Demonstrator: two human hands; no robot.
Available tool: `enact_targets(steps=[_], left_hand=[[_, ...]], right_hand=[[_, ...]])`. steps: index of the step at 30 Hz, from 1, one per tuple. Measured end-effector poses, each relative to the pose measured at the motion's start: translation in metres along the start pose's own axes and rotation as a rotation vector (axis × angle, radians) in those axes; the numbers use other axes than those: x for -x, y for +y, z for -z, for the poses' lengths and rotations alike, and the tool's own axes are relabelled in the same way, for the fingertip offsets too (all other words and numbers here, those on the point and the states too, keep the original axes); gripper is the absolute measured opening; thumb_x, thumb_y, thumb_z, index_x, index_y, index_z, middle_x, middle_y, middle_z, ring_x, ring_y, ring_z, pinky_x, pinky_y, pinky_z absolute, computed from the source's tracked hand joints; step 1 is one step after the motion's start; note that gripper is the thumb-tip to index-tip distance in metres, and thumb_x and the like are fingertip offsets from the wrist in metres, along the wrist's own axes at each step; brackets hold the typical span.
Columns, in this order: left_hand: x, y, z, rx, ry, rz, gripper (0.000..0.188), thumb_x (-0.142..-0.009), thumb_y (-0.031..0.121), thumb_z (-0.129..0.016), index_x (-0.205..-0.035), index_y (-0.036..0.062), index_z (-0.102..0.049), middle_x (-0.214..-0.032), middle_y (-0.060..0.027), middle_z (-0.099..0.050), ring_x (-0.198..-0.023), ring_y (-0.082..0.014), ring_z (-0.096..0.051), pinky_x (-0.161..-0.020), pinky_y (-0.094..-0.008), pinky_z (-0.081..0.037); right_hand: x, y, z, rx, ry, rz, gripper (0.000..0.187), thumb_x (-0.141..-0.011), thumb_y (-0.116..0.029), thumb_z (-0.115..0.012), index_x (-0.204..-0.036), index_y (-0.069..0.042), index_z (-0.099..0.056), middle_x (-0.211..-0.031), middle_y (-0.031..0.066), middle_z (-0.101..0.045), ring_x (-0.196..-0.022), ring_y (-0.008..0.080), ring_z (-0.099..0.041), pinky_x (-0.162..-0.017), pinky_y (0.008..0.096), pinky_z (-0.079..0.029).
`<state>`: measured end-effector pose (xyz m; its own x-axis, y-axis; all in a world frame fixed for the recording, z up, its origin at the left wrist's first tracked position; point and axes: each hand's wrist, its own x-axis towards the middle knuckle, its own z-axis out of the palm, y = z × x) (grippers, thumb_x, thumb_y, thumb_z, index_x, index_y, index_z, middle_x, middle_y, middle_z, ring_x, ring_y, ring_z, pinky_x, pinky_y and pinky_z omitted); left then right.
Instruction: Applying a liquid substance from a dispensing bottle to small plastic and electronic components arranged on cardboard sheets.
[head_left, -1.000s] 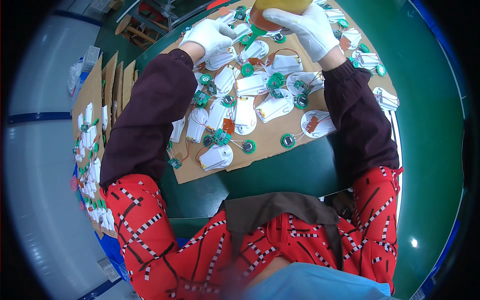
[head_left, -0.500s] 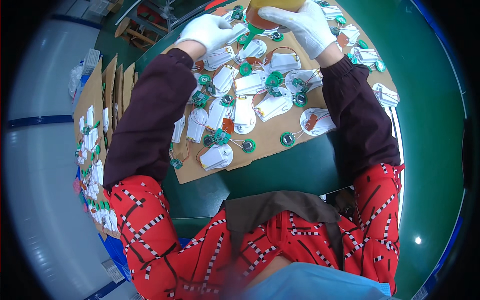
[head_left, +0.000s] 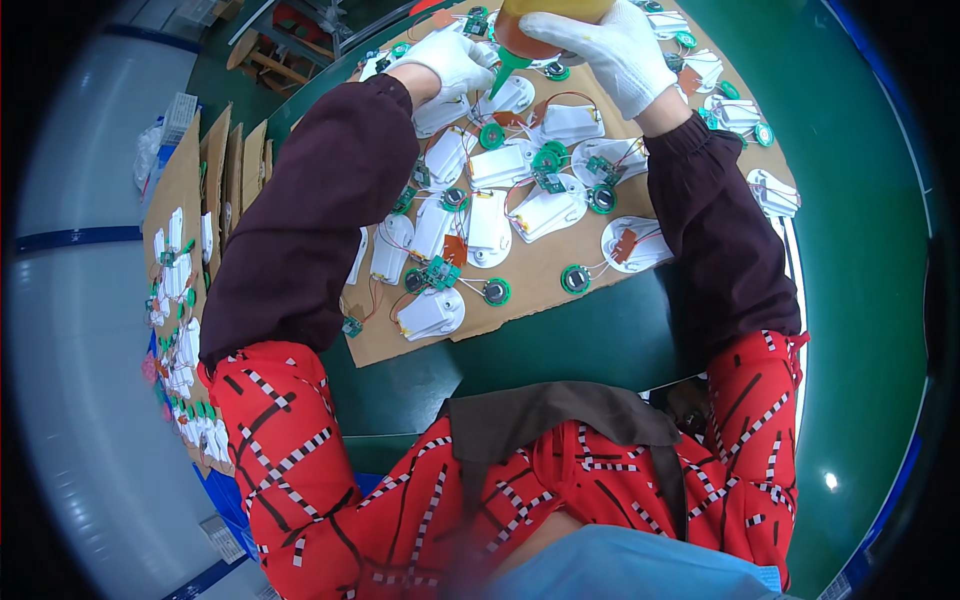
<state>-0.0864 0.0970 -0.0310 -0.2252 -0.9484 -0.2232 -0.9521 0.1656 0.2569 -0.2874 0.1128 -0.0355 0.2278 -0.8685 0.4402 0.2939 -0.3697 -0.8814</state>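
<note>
My right hand (head_left: 622, 60) grips an amber bottle (head_left: 528, 38), green nozzle (head_left: 509, 67) down; my left hand (head_left: 450, 63) curls nearby, its hold I cannot tell.

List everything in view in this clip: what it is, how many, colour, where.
Bottle: one, amber, green nozzle, top centre
Cardboard: several sheets, tan, one on table, others far left
Housings: over a dozen, white, on cardboard
Discs: many, green, among housings
Boards: several, green, among housings
Tabs: several, orange, among housings
Wires: many, red and white, among housings
Table: one, green, under cardboard
Stool: one, brown, top left
Mask: one, blue, bottom
Sleeves: two, dark purple, forearms
Left hand: one, white-gloved, beside nozzle
Right hand: one, white-gloved, holding bottle
</note>
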Motion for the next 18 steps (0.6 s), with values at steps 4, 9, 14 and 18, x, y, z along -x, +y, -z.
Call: enact_targets(steps=[4, 9, 14, 18], left_hand=[[0.008, 0.001, 0.007, 0.02, 0.016, -0.048, 0.029, -0.073, 0.024, -0.064, -0.091, 0.0017, -0.069, -0.086, -0.0109, -0.067, -0.074, -0.0172, -0.061, -0.07, -0.029, -0.047], [0.022, -0.007, 0.007, -0.029, 0.065, -0.018, 0.025, -0.072, 0.024, -0.064, -0.085, 0.0038, -0.07, -0.075, -0.0088, -0.067, -0.068, -0.017, -0.062, -0.068, -0.0293, -0.048], [0.026, -0.011, 0.001, -0.052, 0.075, 0.008, 0.028, -0.074, 0.028, -0.061, -0.085, 0.0045, -0.07, -0.079, -0.0096, -0.067, -0.071, -0.017, -0.062, -0.07, -0.0291, -0.048], [0.012, -0.012, -0.002, -0.089, 0.1, -0.045, 0.035, -0.079, 0.033, -0.057, -0.094, 0.0036, -0.068, -0.083, -0.0105, -0.066, -0.076, -0.0163, -0.061, -0.073, -0.0288, -0.047]], right_hand=[[0.001, -0.006, 0.004, 0.049, -0.036, -0.067, 0.054, -0.074, -0.015, -0.073, -0.121, -0.003, -0.049, -0.111, 0.0077, -0.059, -0.101, 0.0155, -0.056, -0.086, 0.0284, -0.046], [0.003, 0.002, 0.006, -0.086, -0.014, -0.055, 0.049, -0.077, -0.018, -0.071, -0.119, -0.004, -0.052, -0.107, 0.0056, -0.06, -0.095, 0.0139, -0.058, -0.079, 0.0268, -0.048], [0.003, 0.004, 0.008, -0.046, 0.029, -0.237, 0.044, -0.078, -0.021, -0.07, -0.116, -0.005, -0.054, -0.1, 0.0025, -0.062, -0.083, 0.0108, -0.059, -0.064, 0.023, -0.048], [0.002, 0.005, 0.008, -0.064, 0.037, -0.274, 0.042, -0.078, -0.022, -0.07, -0.114, -0.006, -0.055, -0.097, 0.0022, -0.062, -0.08, 0.0103, -0.059, -0.061, 0.023, -0.048]])
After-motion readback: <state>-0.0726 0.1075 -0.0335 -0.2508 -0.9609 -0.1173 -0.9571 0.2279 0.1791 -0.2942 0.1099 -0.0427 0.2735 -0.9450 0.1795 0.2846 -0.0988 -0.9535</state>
